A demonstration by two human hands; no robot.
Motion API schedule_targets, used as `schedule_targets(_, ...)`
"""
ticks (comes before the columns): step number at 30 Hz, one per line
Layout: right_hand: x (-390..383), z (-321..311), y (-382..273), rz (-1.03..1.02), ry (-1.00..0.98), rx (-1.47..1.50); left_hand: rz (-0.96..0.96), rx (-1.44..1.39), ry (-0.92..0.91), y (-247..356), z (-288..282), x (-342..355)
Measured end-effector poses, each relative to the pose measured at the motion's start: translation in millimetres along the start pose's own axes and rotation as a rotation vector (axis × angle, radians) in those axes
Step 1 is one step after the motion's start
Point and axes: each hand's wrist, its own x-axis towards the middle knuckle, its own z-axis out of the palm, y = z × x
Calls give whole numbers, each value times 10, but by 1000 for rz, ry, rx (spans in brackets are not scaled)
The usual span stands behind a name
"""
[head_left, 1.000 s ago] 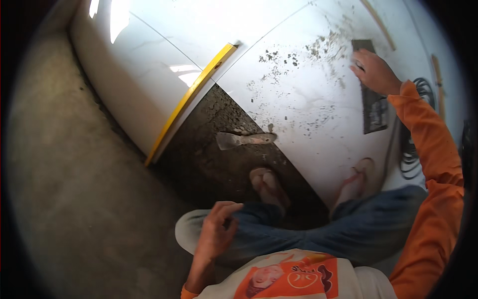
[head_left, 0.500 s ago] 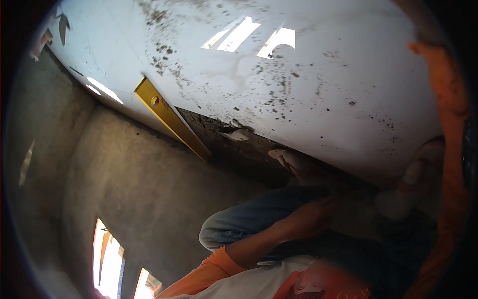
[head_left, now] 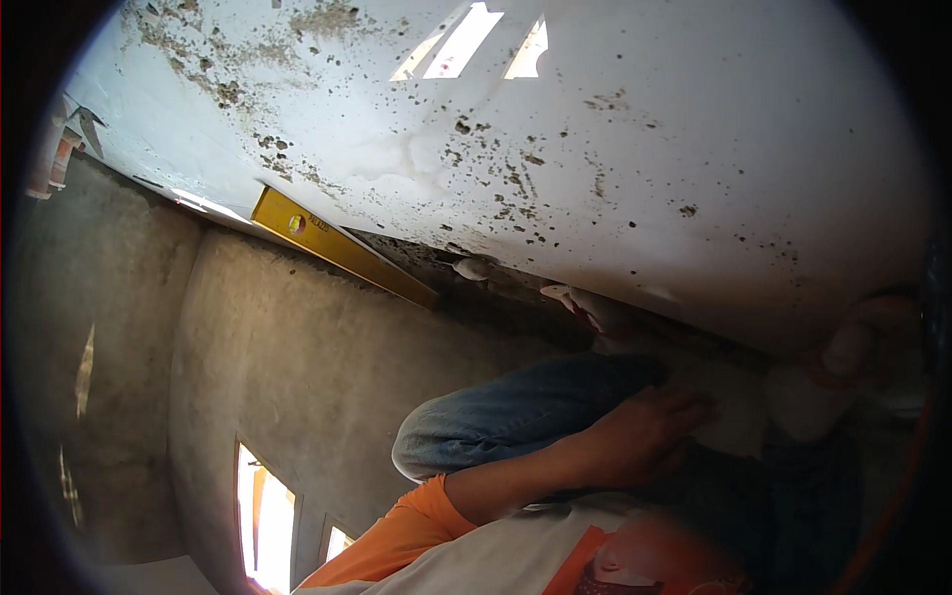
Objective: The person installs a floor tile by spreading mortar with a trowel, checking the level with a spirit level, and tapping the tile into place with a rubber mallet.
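Note:
My left hand point(head_left: 659, 428) rests in shadow beside my bent jeans-covered knee point(head_left: 456, 431). Its fingers are dim but look loosely stretched, and I can make out nothing in them. My right hand is out of view. A yellow spirit level point(head_left: 342, 253) lies slantwise along the edge of a glossy white slab-like surface point(head_left: 694, 129), near the grey wall, out of reach of the left hand. Dark crumbs, like mortar, are scattered over the white surface. Beside the level's lower end is a small pale lump point(head_left: 473, 268) whose kind I cannot tell.
A foot in a sandal point(head_left: 595, 312) stands at the white surface's edge; another foot point(head_left: 843, 362) shows dimly at right. Reddish block-like pieces point(head_left: 55, 164) and a dark pointed blade point(head_left: 89, 129) lie at far left. The grey plastered wall point(head_left: 297, 357) has a bright opening point(head_left: 266, 516).
The view has shifted, and the orange-sleeved right arm along the right edge has mostly gone from sight. My left hand stays by the knee, its fingers now looking more extended.

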Motion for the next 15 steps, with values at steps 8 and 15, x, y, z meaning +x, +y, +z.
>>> schedule_targets(8,-83,115,-240,27,-5,42,16,-11,24,-26,-71,-52)
schedule_targets(15,-62,198,-316,15,-15,67,20,-55,28,-68,-109,-91)
